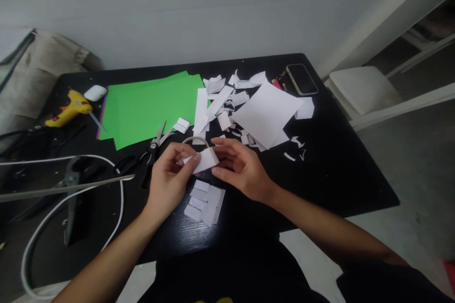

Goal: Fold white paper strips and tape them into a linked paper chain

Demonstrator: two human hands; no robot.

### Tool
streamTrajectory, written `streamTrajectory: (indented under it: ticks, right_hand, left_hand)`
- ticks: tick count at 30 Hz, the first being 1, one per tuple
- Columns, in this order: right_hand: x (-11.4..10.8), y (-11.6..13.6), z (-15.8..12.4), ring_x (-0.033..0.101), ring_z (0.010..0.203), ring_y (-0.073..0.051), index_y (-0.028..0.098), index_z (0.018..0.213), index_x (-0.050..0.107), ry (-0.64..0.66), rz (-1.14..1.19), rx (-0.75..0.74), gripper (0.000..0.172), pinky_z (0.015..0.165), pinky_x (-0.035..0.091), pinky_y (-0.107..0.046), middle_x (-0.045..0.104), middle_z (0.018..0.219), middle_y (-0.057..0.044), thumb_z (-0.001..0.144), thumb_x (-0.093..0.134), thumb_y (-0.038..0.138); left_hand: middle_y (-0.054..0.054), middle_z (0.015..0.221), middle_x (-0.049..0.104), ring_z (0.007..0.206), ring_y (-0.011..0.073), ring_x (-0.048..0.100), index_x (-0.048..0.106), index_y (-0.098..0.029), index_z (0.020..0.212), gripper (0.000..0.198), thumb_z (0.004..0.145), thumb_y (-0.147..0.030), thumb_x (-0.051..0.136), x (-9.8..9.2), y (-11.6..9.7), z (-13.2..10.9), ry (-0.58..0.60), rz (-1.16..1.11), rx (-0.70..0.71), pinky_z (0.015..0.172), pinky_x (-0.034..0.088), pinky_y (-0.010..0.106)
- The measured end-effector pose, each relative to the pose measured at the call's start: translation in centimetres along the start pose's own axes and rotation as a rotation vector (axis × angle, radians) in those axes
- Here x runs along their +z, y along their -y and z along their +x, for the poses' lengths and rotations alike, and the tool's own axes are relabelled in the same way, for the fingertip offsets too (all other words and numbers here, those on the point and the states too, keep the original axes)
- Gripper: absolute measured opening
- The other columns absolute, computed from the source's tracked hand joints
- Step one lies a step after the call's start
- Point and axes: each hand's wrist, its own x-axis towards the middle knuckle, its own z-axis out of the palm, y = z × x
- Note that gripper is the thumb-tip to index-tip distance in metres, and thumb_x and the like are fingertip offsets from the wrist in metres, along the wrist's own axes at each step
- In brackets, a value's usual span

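Both hands hold a small folded white paper piece (207, 158) just above the black table (330, 170). My left hand (171, 177) pinches its left end between thumb and fingers. My right hand (241, 168) grips its right end with curled fingers. A thin curved paper strip (195, 139) arches over the piece behind my fingers. Directly below the hands lies a small stack of cut white rectangles (206, 201).
Black scissors (152, 147) lie left of my hands, beside green paper sheets (149, 106). White paper sheets and scraps (265, 113) spread behind. A phone (302, 79) sits at the back right. A yellow glue gun (69, 108), pliers (73, 184) and a white cable (119, 199) lie at the left.
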Motion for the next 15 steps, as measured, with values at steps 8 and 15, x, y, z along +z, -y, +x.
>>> streamTrajectory:
  ticks: [8, 15]
  right_hand:
    - [0.01, -0.5, 0.2, 0.074, 0.112, -0.022, 0.026, 0.121, 0.073, -0.012, -0.124, -0.073, 0.044, 0.099, 0.064, -0.04, 0.077, 0.118, -0.005, 0.081, 0.086, 0.02]
    - [-0.09, -0.24, 0.07, 0.075, 0.111, -0.021, 0.025, 0.125, 0.074, -0.033, -0.175, -0.1, 0.033, 0.103, 0.062, -0.039, 0.077, 0.121, -0.006, 0.092, 0.076, 0.026]
  left_hand:
    - [0.0, 0.074, 0.069, 0.061, 0.0147, 0.065, 0.072, -0.022, 0.086, 0.008, 0.086, -0.027, 0.077, 0.06, -0.12, -0.36, 0.072, 0.038, -0.017, 0.057, 0.055, 0.027]
    - [0.002, 0.083, 0.072, 0.062, 0.0133, 0.066, 0.079, -0.02, 0.094, 0.014, 0.087, -0.032, 0.08, -0.36, 0.31, -0.38, 0.193, -0.053, -0.172, 0.06, 0.061, 0.026]
